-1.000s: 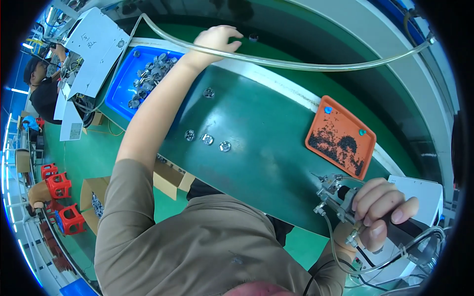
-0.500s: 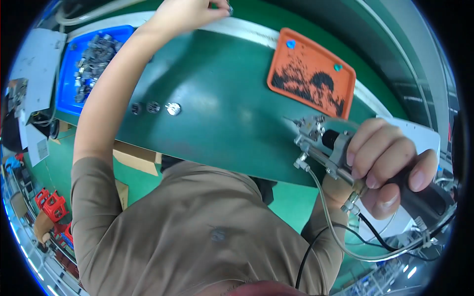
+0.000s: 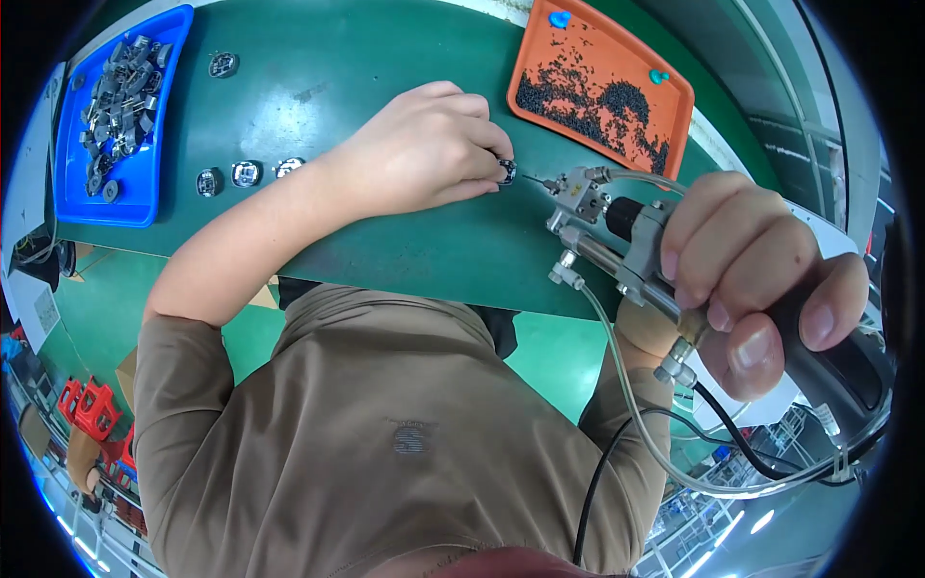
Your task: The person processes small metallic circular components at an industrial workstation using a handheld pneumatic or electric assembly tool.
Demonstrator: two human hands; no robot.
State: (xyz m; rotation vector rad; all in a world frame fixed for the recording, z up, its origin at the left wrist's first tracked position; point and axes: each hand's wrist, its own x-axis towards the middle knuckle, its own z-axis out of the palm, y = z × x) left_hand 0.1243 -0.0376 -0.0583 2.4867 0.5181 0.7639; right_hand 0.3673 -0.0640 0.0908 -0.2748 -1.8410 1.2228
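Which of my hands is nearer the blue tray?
Left. Your left hand is right of the blue tray, pinching a small part; your right hand is much farther right, gripping the tool.

I seem to stand in a factory workshop: here are a flat green workbench [image 3: 414,255], a blue plastic tray [image 3: 140,191] of small grey parts [image 3: 125,91], and a hose-fed black-and-silver tool [image 3: 643,262].

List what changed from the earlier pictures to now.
The left hand took a small round part from beyond the table and brought it toward the body, in front of the tool. The right hand stayed gripping the tool; the orange tray stayed put.
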